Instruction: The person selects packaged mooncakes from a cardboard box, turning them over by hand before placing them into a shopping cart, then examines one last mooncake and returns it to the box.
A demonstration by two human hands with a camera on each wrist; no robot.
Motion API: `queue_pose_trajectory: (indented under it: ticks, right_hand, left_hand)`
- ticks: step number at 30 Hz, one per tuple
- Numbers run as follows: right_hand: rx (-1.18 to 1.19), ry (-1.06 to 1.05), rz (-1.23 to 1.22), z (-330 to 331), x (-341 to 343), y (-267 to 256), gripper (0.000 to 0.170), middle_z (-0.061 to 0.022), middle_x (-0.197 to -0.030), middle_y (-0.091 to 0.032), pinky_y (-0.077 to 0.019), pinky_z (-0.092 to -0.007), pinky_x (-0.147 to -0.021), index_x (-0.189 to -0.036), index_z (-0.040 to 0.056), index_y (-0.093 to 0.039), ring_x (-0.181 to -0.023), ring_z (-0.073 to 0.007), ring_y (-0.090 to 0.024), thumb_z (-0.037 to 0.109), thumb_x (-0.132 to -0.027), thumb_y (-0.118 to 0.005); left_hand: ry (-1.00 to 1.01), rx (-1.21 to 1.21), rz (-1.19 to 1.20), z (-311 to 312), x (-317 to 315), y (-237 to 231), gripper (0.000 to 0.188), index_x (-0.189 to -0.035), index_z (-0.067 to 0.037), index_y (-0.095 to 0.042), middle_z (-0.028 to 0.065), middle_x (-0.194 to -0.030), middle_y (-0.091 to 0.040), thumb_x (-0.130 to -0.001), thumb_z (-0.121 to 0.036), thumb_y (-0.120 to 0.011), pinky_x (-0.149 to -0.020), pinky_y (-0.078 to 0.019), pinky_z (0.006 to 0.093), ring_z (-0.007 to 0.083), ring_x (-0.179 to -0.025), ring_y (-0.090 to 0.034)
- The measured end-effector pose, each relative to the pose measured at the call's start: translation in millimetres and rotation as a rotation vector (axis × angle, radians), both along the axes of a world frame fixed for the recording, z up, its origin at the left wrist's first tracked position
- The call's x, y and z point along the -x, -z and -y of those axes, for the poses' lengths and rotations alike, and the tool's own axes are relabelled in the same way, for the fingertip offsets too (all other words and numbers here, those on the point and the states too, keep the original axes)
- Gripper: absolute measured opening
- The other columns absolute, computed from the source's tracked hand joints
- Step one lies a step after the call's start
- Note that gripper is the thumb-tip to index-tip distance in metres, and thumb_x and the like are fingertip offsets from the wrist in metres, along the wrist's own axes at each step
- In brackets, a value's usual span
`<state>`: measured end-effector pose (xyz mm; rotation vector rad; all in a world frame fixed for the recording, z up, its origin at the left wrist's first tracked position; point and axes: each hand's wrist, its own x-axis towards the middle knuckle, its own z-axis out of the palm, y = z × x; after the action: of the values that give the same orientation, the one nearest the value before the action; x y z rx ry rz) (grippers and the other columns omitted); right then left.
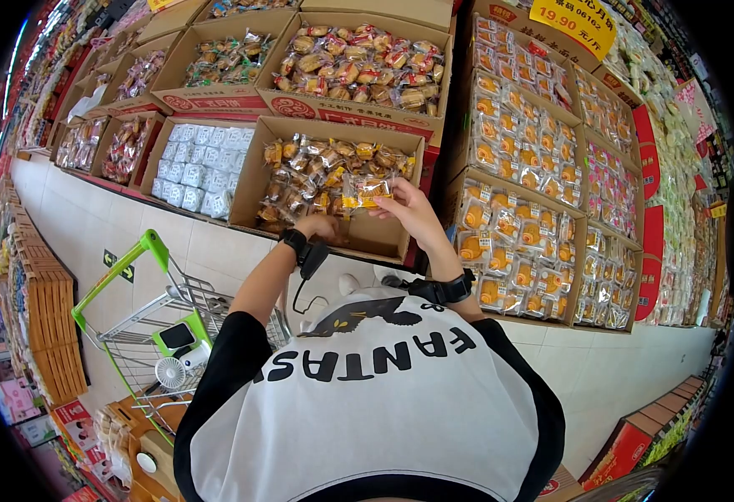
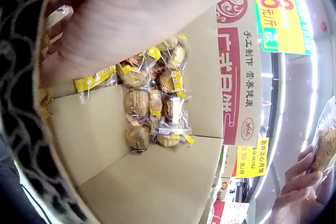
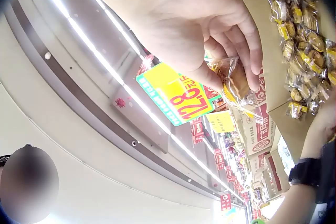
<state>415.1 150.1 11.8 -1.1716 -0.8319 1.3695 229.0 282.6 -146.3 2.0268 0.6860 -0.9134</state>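
Note:
My right hand [image 1: 414, 216] pinches a single wrapped mooncake [image 1: 368, 192] in clear film with yellow print, raised over an open cardboard box [image 1: 381, 237]. In the right wrist view the mooncake [image 3: 238, 85] sits between thumb and fingers, a film end sticking out. Wrapped mooncakes [image 1: 300, 167] are heaped toward the back and left of this box. At the box's near left side, my left hand [image 1: 320, 226] reaches down among the packets. Its fingertips are mostly hidden, and I cannot tell whether they grip one. Bare cardboard shows in the box's near right part.
White-wrapped packets [image 1: 199, 163] fill the box to the left. Behind, a higher box holds red-and-gold packets [image 1: 358, 67]. Trays of orange pastries [image 1: 517, 243] stand to the right. A green-handled shopping cart [image 1: 124, 272] with a small white fan [image 1: 170, 371] is at my left.

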Motion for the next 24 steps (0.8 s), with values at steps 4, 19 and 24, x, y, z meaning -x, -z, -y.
queue_pose_trajectory:
  ticks: [4,19,24]
  right_hand:
    - [-0.005,-0.013,0.003,0,2,-1,0.024,-0.0098,-0.087,-0.055,-0.0451,-0.0224,-0.06,-0.098,-0.0004,-0.046,-0.072,-0.0158,-0.06,0.011,-0.079,-0.055]
    - [0.019,-0.045,0.05,1,4,-7,0.019,-0.0084,-0.085,-0.056,-0.045,-0.0224,-0.064,-0.096,0.0004,-0.047,-0.075,-0.0156,-0.059,0.011,-0.081,-0.052]
    - [0.011,-0.022,0.048,2,4,-4,0.023,-0.0091,-0.088,-0.056,-0.0451,-0.0224,-0.064,-0.1,-0.0003,-0.046,-0.075,-0.0159,-0.059,0.011,-0.081,-0.052]
  left_hand:
    - [0.01,0.117,-0.086,-3,-6,-2,0.04,-0.095,-0.003,-0.059,0.01,-0.09,-0.06,-0.066,-0.029,-0.063,-0.071,-0.0412,0.0298,0.0205,-0.081,-0.054]
    - [-0.096,0.159,0.016,6,-9,-53,0.038,-0.084,-0.004,-0.06,0.0061,-0.07,-0.058,-0.072,-0.04,-0.055,-0.056,-0.0425,0.0274,0.0149,-0.065,-0.054]
    - [-0.374,0.179,0.172,12,-5,-87,0.034,-0.092,-0.006,-0.057,0.0036,-0.07,-0.056,-0.08,-0.036,-0.047,-0.054,-0.0411,0.0236,0.0124,-0.059,-0.051]
